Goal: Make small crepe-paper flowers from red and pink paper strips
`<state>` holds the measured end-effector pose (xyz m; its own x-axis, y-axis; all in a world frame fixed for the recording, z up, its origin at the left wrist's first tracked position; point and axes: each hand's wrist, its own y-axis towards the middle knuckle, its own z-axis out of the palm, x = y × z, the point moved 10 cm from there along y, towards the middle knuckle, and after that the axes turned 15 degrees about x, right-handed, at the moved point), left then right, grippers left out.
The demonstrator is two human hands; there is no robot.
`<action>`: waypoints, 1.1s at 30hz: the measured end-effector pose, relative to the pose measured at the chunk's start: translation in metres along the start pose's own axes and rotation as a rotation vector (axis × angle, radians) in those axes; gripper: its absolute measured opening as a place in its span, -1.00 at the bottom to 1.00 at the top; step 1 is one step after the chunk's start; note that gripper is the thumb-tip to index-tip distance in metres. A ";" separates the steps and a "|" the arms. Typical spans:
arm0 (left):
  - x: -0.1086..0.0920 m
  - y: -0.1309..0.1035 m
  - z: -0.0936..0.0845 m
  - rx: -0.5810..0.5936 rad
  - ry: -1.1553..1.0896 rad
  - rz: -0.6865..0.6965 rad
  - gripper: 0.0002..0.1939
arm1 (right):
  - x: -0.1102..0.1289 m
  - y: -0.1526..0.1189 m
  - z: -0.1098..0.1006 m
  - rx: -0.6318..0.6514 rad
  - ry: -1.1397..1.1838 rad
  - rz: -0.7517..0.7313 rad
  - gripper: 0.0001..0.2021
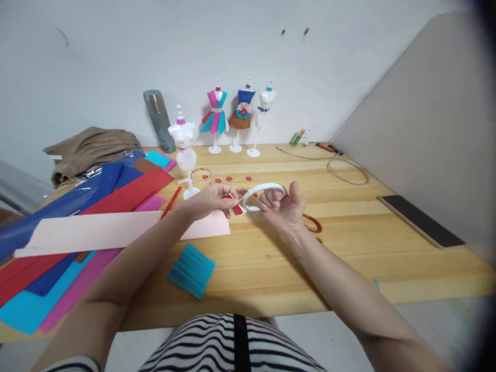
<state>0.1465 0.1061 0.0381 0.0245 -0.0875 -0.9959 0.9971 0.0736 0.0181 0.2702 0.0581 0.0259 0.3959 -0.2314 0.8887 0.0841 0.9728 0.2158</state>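
Between left fingers point(223, 202), pinching red paper point(237, 209); with right fingers point(271, 199), gripping a white ring point(265, 186)

Grasping the red paper between thumb and fingertips of the left hand point(209, 200). Holding the white ring with curled fingers of the right hand point(285, 213), with thumb raised clear of it; cannot tell how far inside the rim. Holding both pieces just beside each other, above the middle of the wooden table point(349, 268).

Have a white dress form point(183, 135) standing just beyond the left hand, and red flower cut-outs point(229, 179) lying beyond both hands. Have pink paper point(96, 230) stretching under the left forearm, over other coloured sheets, and a teal square point(191, 271) lying nearer the striped top point(209, 343). Can see a red ring point(318, 223) partly hidden by the right wrist, and three clothed dress forms point(245, 96) along the wall.
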 end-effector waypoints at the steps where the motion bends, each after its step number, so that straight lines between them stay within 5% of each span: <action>1: 0.000 0.001 0.002 -0.008 -0.033 0.018 -0.67 | -0.002 0.001 -0.002 -0.018 0.011 -0.010 -0.37; 6: -0.006 0.001 0.006 -0.010 -0.079 0.071 -0.64 | 0.007 0.012 -0.008 0.023 -0.138 0.055 -0.48; 9: -0.014 -0.003 -0.001 -0.038 -0.049 0.078 -0.65 | 0.037 0.007 -0.034 0.014 -0.399 0.113 -0.57; 13: -0.024 -0.009 -0.012 -0.111 0.025 0.050 -0.71 | 0.047 -0.037 -0.069 0.117 -1.237 0.453 -0.76; 14: -0.026 -0.009 -0.014 -0.125 0.047 0.041 -0.73 | 0.044 -0.051 -0.075 0.136 -1.301 0.482 -0.77; 19: -0.030 -0.008 -0.012 -0.145 0.087 0.008 -0.76 | 0.027 -0.096 -0.074 0.224 -1.549 0.347 -0.54; 21: -0.028 -0.007 -0.011 -0.145 0.071 -0.001 -0.76 | 0.021 -0.100 -0.077 0.213 -1.536 0.359 -0.48; 24: -0.025 -0.006 -0.013 -0.161 0.041 0.013 -0.75 | 0.013 -0.100 -0.074 0.231 -1.224 0.411 -0.55; 28: -0.019 -0.006 -0.016 -0.174 0.047 0.010 -0.72 | 0.022 -0.096 -0.047 0.238 -0.787 0.334 -0.61; 33: -0.016 -0.004 -0.016 -0.149 0.026 0.042 -0.72 | 0.016 -0.090 -0.004 0.417 -0.639 0.313 -0.60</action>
<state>0.1414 0.1227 0.0521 0.0624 -0.0555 -0.9965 0.9735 0.2235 0.0485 0.2728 -0.0326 0.0189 -0.2628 -0.0338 0.9643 -0.3398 0.9386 -0.0596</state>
